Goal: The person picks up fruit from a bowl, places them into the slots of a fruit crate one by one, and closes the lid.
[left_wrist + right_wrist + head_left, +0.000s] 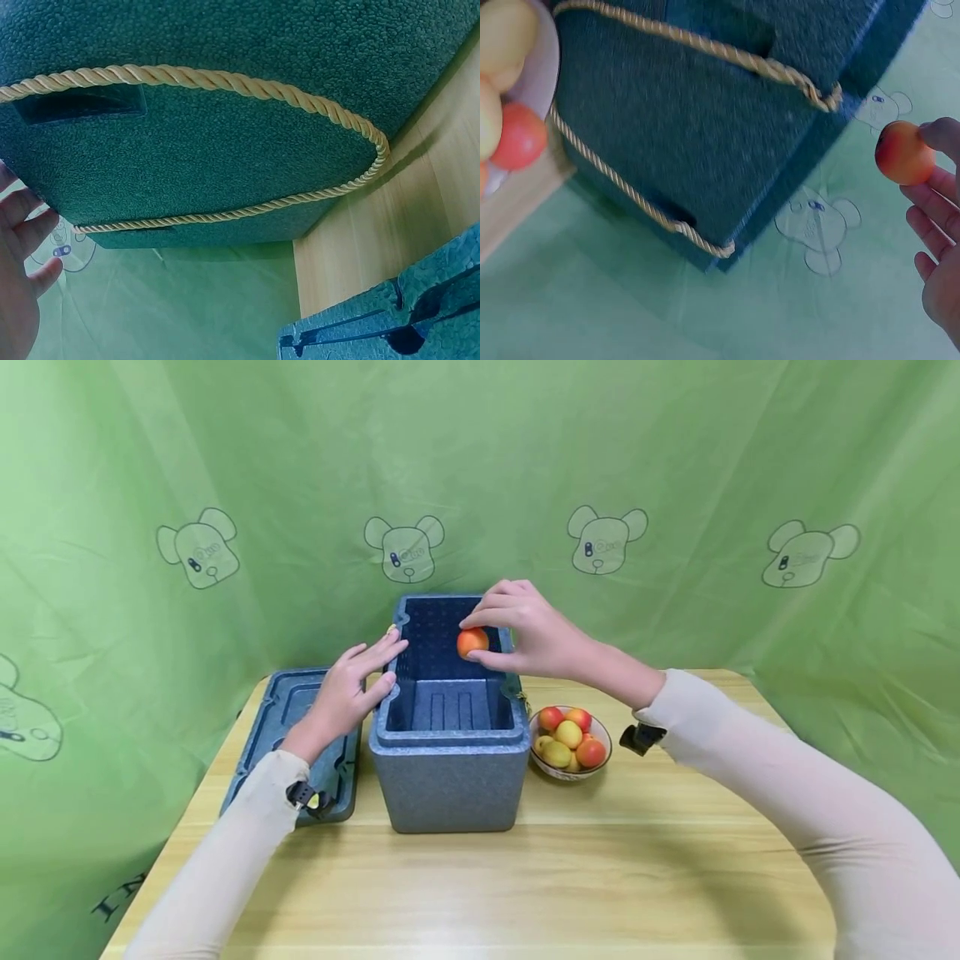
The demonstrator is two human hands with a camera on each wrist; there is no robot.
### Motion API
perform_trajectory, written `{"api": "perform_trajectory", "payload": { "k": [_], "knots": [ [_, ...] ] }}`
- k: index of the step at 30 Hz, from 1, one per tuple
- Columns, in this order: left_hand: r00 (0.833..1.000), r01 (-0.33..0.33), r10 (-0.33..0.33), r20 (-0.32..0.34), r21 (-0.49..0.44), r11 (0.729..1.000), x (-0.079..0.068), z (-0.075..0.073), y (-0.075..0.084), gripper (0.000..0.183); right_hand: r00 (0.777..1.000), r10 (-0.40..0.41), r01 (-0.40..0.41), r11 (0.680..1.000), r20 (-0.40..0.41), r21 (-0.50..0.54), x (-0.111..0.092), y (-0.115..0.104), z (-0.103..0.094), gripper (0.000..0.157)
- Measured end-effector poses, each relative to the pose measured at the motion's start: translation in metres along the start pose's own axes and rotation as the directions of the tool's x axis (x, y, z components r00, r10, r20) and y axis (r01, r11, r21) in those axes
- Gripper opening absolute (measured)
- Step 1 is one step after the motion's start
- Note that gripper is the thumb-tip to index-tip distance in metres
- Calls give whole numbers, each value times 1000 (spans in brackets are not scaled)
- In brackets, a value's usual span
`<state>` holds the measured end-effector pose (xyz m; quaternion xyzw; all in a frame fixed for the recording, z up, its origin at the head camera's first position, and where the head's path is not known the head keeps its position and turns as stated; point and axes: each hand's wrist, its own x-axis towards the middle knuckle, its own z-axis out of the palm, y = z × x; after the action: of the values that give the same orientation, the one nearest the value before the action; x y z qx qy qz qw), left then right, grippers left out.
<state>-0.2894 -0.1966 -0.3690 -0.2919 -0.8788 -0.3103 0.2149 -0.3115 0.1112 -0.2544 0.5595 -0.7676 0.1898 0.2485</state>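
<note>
My right hand [525,631] pinches an orange-red round fruit [472,643] between thumb and fingertips, over the opening of a dark blue-grey foam box [450,789]. In the right wrist view the same fruit [905,153] shows red and orange, held at the fingertips. My left hand [352,687] rests at the box's left rim with fingers extended. In the left wrist view those fingers [34,229] lie by the box's edge, beside a twisted tan rope handle [270,88]. The part of the box's floor that shows is bare and ridged.
Right of the box stands a patterned bowl [558,775] of several red and yellow fruits [567,734]. A matching foam lid [341,797] lies on the wooden table [450,893] at the left, under my left forearm. A green curtain [495,460] hangs close behind the box.
</note>
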Motion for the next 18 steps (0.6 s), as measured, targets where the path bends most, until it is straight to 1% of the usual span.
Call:
{"api": "perform_trajectory", "payload": {
  "k": [4,9,15,18],
  "knots": [
    [1000,9,-9,0,-8,1000,0,0,1,51,1000,19,-20,998,10,63,2,2,12,31],
    [1000,15,-15,8,-4,1000,0,-1,0,51,996,55,-61,994,65,92,3,6,25,30],
    [1000,4,-4,-1,0,1000,0,0,0,51,988,117,-126,987,101,96,3,6,29,35],
    [1000,16,-16,2,3,1000,0,0,0,51,984,140,-151,983,108,104,2,5,29,40]
  ]
}}
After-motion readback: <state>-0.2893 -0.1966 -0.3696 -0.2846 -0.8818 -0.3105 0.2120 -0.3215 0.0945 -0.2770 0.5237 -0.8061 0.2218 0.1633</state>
